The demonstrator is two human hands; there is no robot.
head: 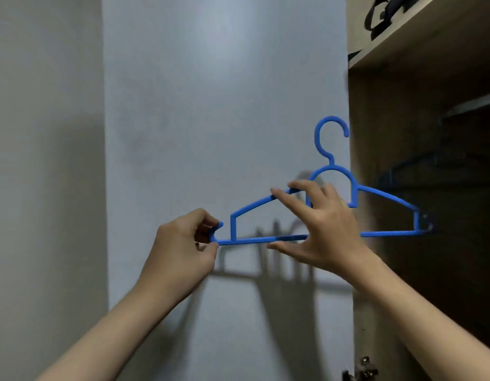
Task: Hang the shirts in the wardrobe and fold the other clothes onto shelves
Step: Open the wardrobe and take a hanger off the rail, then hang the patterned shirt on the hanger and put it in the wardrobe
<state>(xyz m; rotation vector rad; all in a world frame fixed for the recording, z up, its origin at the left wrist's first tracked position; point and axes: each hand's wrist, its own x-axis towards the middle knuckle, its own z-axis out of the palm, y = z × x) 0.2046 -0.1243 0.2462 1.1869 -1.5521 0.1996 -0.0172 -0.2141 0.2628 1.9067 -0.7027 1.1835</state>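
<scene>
Blue hanger (265, 203) held left of wardrobe (403, 243). Left hand (183, 243) pinches its end; right hand (323, 229) fingers spread, loosely bracing. Keep level before adding shirt.

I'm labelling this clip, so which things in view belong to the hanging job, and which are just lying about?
Belongs to the job:
blue hanger, pinched at its end by the left hand, right hand around its middle
wardrobe
rail

Just lying about:
dark item on the top shelf
door hinge
</scene>
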